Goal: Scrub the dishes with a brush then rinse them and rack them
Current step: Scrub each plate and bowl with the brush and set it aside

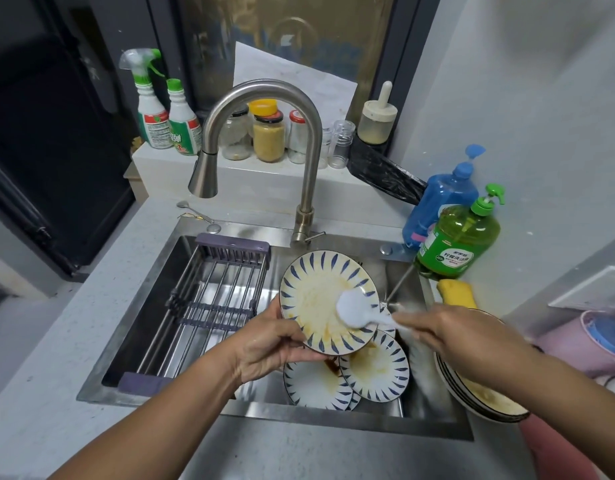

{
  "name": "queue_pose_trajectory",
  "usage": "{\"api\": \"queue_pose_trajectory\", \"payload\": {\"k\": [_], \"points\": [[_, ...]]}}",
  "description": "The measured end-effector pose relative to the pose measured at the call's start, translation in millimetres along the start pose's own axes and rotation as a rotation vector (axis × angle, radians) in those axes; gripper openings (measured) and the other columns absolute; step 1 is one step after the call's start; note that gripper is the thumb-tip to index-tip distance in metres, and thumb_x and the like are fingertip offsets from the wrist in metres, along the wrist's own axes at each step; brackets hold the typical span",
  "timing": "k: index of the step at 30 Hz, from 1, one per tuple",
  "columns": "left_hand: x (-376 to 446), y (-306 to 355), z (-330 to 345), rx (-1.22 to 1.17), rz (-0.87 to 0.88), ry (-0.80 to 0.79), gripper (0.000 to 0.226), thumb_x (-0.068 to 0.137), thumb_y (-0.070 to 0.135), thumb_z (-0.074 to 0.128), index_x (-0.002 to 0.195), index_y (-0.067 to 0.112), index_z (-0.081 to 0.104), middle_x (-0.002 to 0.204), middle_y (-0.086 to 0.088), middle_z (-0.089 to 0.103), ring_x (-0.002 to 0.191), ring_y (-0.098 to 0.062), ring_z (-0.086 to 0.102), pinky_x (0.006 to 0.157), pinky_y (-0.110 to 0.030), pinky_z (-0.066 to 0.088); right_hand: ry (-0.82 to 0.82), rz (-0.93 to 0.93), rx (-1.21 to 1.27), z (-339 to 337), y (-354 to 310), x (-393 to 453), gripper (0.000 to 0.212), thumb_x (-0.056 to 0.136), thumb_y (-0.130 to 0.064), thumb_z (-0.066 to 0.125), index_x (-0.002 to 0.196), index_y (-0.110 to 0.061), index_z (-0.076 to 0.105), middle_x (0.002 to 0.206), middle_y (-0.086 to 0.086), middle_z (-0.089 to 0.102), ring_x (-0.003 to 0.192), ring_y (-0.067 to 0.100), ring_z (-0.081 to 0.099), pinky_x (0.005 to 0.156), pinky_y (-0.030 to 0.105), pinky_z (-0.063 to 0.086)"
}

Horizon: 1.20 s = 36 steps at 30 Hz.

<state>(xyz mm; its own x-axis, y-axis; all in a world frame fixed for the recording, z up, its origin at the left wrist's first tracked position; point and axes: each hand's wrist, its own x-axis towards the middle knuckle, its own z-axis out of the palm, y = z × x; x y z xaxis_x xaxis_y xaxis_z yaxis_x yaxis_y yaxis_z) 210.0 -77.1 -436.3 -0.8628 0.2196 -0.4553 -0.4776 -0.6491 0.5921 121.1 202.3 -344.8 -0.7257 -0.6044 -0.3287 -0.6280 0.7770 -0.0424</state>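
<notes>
Partly, right hand point(453, 336) blurs, hiding brush point(354, 311) handle over plate point(325, 301).

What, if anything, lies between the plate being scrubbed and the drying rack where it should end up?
Nothing visible does. The plate, held by the left hand, sits just right of the rack, whose bars are bare. The right hand holds the brush on the far side.

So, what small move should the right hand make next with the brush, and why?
Probably sweep the brush left across the plate, toward the middle. The brush head sits at the plate's right side, while yellow-brown residue covers the centre and lower rim. The left hand grips the plate's edge, tilted over the sink, and the right hand holds the handle.
</notes>
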Motion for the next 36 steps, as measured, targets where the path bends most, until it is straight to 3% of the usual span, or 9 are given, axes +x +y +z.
{"api": "queue_pose_trajectory", "payload": {"k": [2,7,11,15,19,23,28,34,36], "points": [[2.5,-1.2,-1.0,0.007,-0.003,0.008,0.084,0.086,-0.031,0.035,0.143,0.03,0.045,0.148,-0.027,0.044,0.112,-0.059,0.063,0.077,-0.063,0.061,-0.06,-0.067,0.002,6.1,-17.5,-6.3,0.042,0.106,-0.051,0.037,0.146,-0.063,0.032,0.106,-0.007,0.057,0.091,0.014,0.059,0.077,0.034,0.051],[4.8,-16.6,9.9,0.102,-0.068,-0.027,0.082,0.084,-0.029,0.038,0.143,0.027,0.045,0.144,-0.028,0.049,0.114,-0.055,0.064,0.088,-0.068,0.053,0.123,-0.036,-0.102,4.4,-30.5,24.4,0.047,0.11,-0.034,0.04,0.151,-0.053,0.028,0.097,-0.002,0.051,0.079,0.022,0.061,0.065,0.038,0.051],[10.0,-19.8,10.5,0.029,-0.075,-0.018,0.086,0.081,-0.029,0.039,0.144,0.029,0.045,0.146,-0.031,0.047,0.125,-0.058,0.054,0.091,-0.072,0.051,0.193,0.066,-0.074,9.5,-25.1,32.3,0.046,0.108,-0.03,0.042,0.148,-0.051,0.036,0.096,-0.004,0.05,0.083,0.027,0.064,0.069,0.041,0.052],[11.0,-19.2,8.6,-0.015,-0.084,0.01,0.082,0.085,-0.031,0.038,0.144,0.026,0.042,0.143,-0.035,0.045,0.111,-0.056,0.065,0.094,-0.07,0.049,0.048,-0.043,0.339,21.9,-34.5,25.8,0.038,0.104,-0.039,0.052,0.14,-0.051,0.053,0.09,-0.01,0.068,0.072,0.013,0.063,0.066,0.035,0.052],[8.6,-16.6,-4.2,-0.137,-0.071,0.004,0.069,0.084,-0.018,0.057,0.147,0.007,0.04,0.142,-0.033,0.048,0.115,-0.049,0.065,0.101,-0.074,0.042,-0.111,-0.11,0.375,19.3,-26.2,17.3,0.036,0.103,-0.043,0.054,0.136,-0.057,0.054,0.088,-0.008,0.07,0.066,0.013,0.058,0.06,0.03,0.043],[8.7,-10.7,-7.2,-0.133,-0.032,0.069,0.049,0.101,0.002,0.056,0.146,0.013,0.042,0.142,-0.03,0.055,0.116,-0.056,0.062,0.087,-0.073,0.052,-0.196,-0.111,0.145,-3.1,-6.7,6.6,0.039,0.103,-0.046,0.049,0.138,-0.063,0.044,0.121,-0.015,0.067,0.104,0.013,0.063,0.088,0.036,0.053],[6.0,-5.9,-2.8,0.098,-0.062,0.058,0.06,0.098,-0.013,0.042,0.143,0.027,0.046,0.139,-0.027,0.054,0.109,-0.058,0.065,0.082,-0.069,0.055,-0.021,0.032,-0.269,-26.3,11.3,7.8,0.037,0.108,-0.04,0.038,0.14,-0.058,0.038,0.087,-0.011,0.04,0.093,0.022,0.061,0.067,0.035,0.043],[11.3,-4.4,10.1,0.209,-0.186,-0.031,0.057,0.099,-0.015,0.039,0.142,0.022,0.045,0.134,-0.025,0.059,0.11,-0.057,0.065,0.082,-0.067,0.055,0.123,-0.189,-0.399,-26.6,-12.6,27.7,0.064,0.105,-0.021,0.045,0.153,-0.053,0.018,0.103,-0.003,0.044,0.092,0.026,0.061,0.061,0.037,0.044],[11.5,-2.8,9.5,0.196,-0.182,-0.037,0.058,0.099,-0.015,0.04,0.142,0.024,0.043,0.136,-0.026,0.058,0.111,-0.058,0.064,0.082,-0.068,0.054,0.15,-0.137,-0.439,-26.5,-15.0,23.3,0.066,0.104,-0.016,0.043,0.156,-0.047,0.017,0.106,0.0,0.042,0.096,0.027,0.06,0.063,0.038,0.041]]}}
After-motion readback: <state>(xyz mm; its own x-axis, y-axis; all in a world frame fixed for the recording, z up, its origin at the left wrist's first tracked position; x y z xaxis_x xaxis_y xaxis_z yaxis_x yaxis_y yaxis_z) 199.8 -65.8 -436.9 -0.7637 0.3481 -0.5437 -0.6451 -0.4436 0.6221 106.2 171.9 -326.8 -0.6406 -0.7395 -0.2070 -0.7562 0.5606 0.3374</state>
